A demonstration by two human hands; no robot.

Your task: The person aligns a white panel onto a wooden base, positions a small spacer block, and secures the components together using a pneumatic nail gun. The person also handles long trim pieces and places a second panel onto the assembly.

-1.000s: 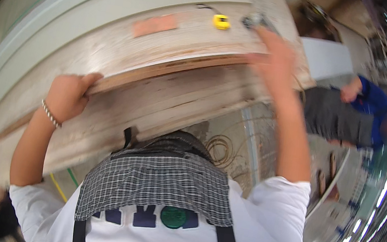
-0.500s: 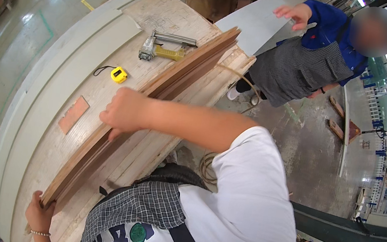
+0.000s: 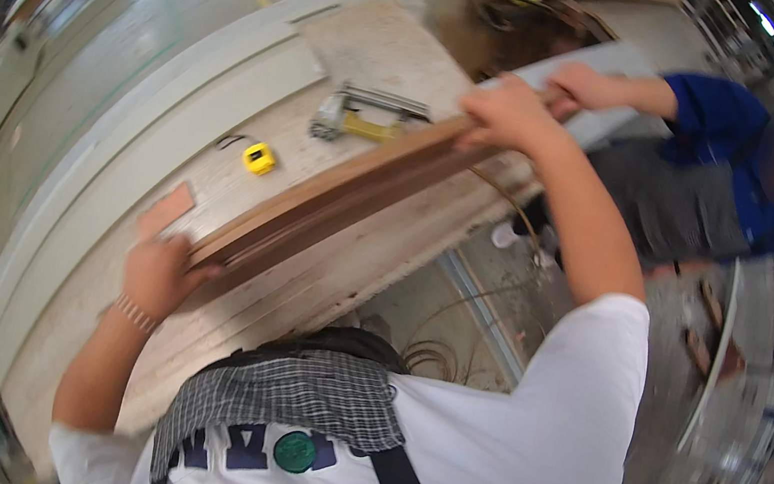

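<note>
A long brown wooden board point(image 3: 345, 185), its several layers or grooves running lengthwise, stands on edge over the pale workbench. My left hand point(image 3: 161, 277) grips its near-left end, thumb on one side and fingers on the other. Toward the far-right end my right hand point(image 3: 508, 117) is wrapped over the top edge. Just beyond it, a co-worker's hand point(image 3: 582, 85) also takes hold of that end. Close to my left hand lies a small pinkish flat piece point(image 3: 167, 210) with a notched edge. Behind the board rest a yellow tape measure point(image 3: 258, 158) and a nail gun point(image 3: 366, 117) with a yellow grip.
Long pale curved panels point(image 3: 150, 139) line the bench's far left side. The co-worker in a grey apron point(image 3: 672, 201) stands at the right end. A coiled hose point(image 3: 435, 356) lies on the floor beside the bench; a tan hose runs off the bench edge.
The board has shifted right and away from me. My right hand has slid to its far end, my left has come up with the near end, and the co-worker's hand has grasped the far end.
</note>
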